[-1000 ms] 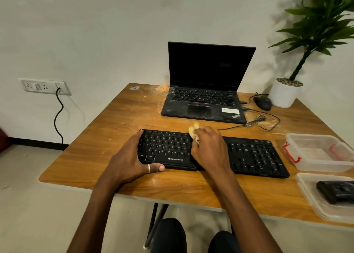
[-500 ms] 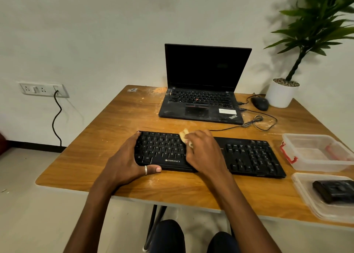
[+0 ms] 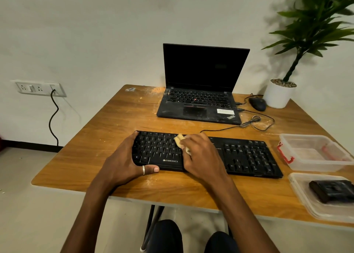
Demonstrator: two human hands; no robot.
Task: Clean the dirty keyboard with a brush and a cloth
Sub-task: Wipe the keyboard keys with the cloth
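Hands worked over a black keyboard lying across the six o'clock half of a wooden table. The left hand gripped the keyboard's nine o'clock end, fingers curled around the far corner and the ringed thumb pressed along the near edge. The right hand sat on the middle keys, fingers bunched around a pale yellow cloth, which poked out at the hand's eleven o'clock and lay against the letter keys. How much of the cloth was folded under the palm could not be told. Pale dust speckled the tabletop near the left thumb. At twelve o'clock stood an open laptop, screen dark, with a black mouse and a white plant pot at about one o'clock. A clear plastic container with red clips sat at three o'clock, just beside the keyboard's end. At four o'clock a second clear tray held a dark object, too blurred to identify.
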